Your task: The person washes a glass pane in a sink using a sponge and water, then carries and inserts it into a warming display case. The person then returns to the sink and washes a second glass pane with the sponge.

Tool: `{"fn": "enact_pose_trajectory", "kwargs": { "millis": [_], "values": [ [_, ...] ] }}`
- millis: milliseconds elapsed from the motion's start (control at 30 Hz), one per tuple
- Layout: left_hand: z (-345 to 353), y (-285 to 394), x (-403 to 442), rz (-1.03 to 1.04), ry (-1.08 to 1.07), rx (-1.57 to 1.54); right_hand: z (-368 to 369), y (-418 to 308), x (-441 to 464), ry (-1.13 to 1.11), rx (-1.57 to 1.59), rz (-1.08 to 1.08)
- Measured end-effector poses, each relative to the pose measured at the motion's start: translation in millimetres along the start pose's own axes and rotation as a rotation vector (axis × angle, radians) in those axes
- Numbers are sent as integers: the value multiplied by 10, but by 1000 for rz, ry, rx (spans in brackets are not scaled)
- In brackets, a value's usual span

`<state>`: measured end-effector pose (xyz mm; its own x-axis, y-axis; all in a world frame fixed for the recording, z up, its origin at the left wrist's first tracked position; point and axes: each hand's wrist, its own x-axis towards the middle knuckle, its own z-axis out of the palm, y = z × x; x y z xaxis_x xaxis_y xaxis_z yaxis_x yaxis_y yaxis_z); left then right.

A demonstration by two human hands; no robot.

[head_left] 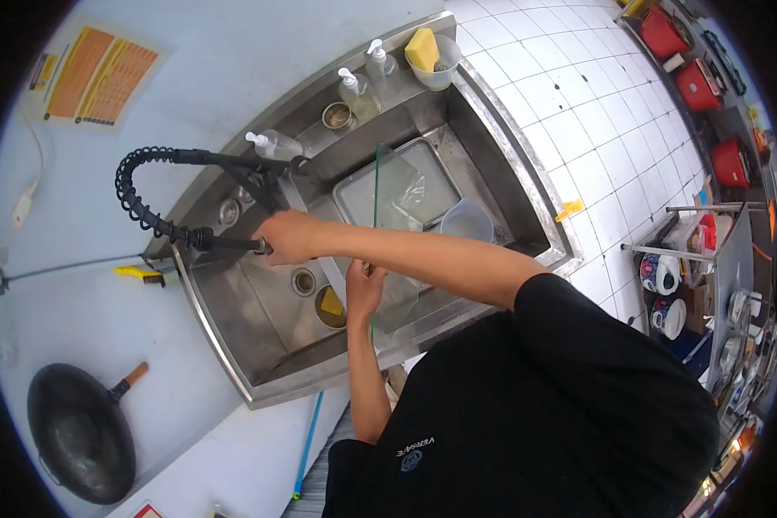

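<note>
Right hand (289,237) curled round the black spray nozzle (242,245), over the left basin, close to the divider; fingers closed on the handle, tips mostly out of sight. Left hand (364,289) pinches the green-edged glass pane (395,192) on its left side, thumb against fingers, toward the sink's front edge; exact grip partly hidden.

Key relation: pane sits at the left part of the right basin, long green edge running from the back side of the sink (527,160) to its front edge. Left hand is the nearer one, right on that edge. Right hand is apart from the glass, off its left side, nozzle between hand and coiled hose (125,190); right forearm crosses above the pane. Pane's tilt hard to judge; cannot tell if water runs.

Behind and under the glass, in the right basin: metal tray (347,192), with a clear plastic tub (468,221) just beside, toward the right end. Left basin: round drain (303,281), plus a small pot (323,320) with a yellow sponge (331,301), near the left hand. Back ledge: pump bottles (360,95), small metal cup (337,116), and a plastic container (436,78) at the back right corner. Left of the sink: yellow brush (138,274), dark wok (82,436) lower down.
</note>
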<state>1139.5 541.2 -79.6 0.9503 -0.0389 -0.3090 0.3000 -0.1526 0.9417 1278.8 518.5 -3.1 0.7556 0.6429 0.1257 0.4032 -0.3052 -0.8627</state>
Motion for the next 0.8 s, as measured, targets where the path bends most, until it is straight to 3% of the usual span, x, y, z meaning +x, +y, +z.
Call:
{"fn": "enact_pose_trajectory", "kwargs": {
  "millis": [33, 133, 267, 367, 400, 800],
  "values": [
    [-58, -141, 32, -21, -5, -106, -31, 30, 15, 29, -31, -48],
    [-244, -226, 67, -98, -43, 27, -367, 82, -10, -67, 19, -65],
    [-292, -141, 42, -106, -24, -36, -980, -116, -84, -123, -7, -31],
    [-355, -126, 36, -120, -45, -77, -1266, -33, -11, -154, -8, -127],
    [-367, -100, 31, -131, -43, -74, -1491, -229, -103, -234, 51, 9],
    [-549, -275, 21, -105, -63, -137, -1755, 67, -76, -240, 61, 91]
  ]
}}
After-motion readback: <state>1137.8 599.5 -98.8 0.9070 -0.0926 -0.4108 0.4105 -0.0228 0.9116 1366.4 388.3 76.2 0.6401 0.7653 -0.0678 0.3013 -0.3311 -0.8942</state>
